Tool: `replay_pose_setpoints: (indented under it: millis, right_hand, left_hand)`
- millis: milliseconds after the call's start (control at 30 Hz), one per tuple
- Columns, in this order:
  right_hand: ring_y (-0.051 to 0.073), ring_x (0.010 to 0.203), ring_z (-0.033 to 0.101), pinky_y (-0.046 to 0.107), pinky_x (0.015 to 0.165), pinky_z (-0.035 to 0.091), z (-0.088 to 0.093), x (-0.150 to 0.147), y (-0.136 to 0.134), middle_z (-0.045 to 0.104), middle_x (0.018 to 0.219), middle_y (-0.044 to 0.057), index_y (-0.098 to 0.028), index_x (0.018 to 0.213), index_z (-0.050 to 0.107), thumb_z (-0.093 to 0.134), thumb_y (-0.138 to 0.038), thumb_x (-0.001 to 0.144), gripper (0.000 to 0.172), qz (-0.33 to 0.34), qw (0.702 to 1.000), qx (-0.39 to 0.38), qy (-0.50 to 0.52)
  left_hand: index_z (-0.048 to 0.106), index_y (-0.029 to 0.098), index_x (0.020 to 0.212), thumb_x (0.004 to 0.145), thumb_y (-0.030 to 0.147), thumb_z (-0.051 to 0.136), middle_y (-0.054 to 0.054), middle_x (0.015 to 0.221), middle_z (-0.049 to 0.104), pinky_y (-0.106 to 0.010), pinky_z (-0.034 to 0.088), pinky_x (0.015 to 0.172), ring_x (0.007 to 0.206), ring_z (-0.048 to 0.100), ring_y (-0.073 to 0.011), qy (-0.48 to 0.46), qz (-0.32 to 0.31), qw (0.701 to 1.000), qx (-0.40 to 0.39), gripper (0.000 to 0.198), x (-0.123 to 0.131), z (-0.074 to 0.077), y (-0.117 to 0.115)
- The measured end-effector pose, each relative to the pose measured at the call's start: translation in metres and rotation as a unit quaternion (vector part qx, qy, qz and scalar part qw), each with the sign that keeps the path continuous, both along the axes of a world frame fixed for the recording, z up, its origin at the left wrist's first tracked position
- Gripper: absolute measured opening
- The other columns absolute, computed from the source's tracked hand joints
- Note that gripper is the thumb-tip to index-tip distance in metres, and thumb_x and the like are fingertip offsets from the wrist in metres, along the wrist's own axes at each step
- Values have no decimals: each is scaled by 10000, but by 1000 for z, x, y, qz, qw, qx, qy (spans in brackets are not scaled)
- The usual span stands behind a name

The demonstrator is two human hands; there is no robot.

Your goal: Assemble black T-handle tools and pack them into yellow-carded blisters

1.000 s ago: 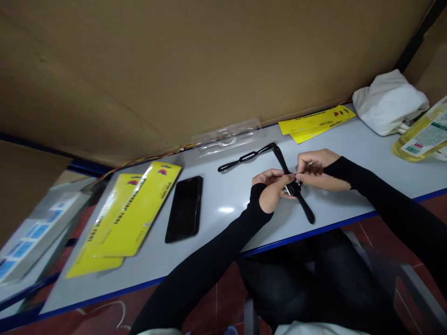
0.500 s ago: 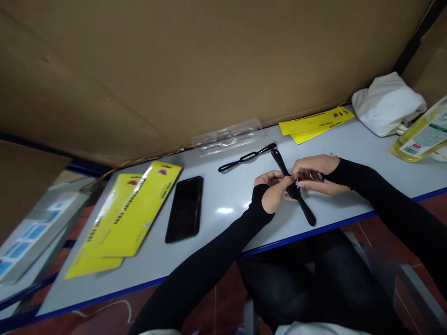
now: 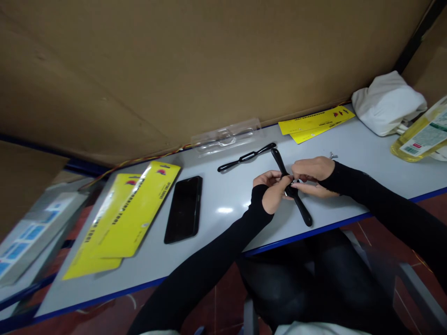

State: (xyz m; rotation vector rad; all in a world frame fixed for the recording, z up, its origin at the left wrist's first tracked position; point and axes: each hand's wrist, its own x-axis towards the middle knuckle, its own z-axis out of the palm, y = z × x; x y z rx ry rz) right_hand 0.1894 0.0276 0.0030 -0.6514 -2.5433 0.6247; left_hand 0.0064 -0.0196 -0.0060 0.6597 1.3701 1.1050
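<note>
A black spokeshave is held at its middle, its two handles slanting from upper left to lower right over the grey table. My left hand is closed around the near side of its body, thumb on top. My right hand meets it from the other side, fingertips pinched at the centre on something small with a metallic glint, too small to name. Another black spokeshave body, with an open middle slot, lies just beyond my left hand. Small metal pieces rest behind my right wrist.
A black phone and yellow cards lie to the left. At the back are a clear plastic blister and more yellow cards. A white cloth bundle and a bottle of yellow liquid stand at right.
My right hand has shifted slightly left, its fingertips closer in on the spokeshave's centre. The lower handle has swung a little to the left. My left hand keeps its hold.
</note>
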Motion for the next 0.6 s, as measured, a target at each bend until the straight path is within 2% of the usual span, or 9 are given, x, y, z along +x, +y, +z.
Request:
replay_pose_setpoints:
  millis: [67,267,433,600]
  right_hand:
    - [130,639,399,271,627,323,-2,0,2,557,813,-3,-211,896,567,570,-298,1019,151,-2,1000,1,5]
    - [122,688,478,250,634,368,1,6,14,583,824,-8,-193,939,721,714,-356,974,166,-1,997,-69,30]
    - [93,661,478,244,600,354,8,13,14,636,898,16,-194,972,817,736,-350,985,177,36,991,-111,66]
    - [90,659,464,250,589,336,9,14,12,598,889,5,-228,975,858,709,-380,1011,216,51,984,-156,69]
  left_hand:
    - [618,142,731,623,144,901,6,583,664,-296,637,504,505,679,-167,-4,-1,1000,-4,302,-1,0,1]
    - [637,131,756,579,207,962,-20,603,695,-301,634,485,507,688,-179,-23,-34,999,-1,378,-5,1,5]
    - [728,83,744,501,249,984,-76,616,709,-305,612,456,510,688,-200,-37,-120,992,-10,390,-14,0,7]
    - [770,85,706,557,253,905,-107,629,726,-283,569,435,495,681,-199,-38,-184,982,-12,262,-22,-8,11]
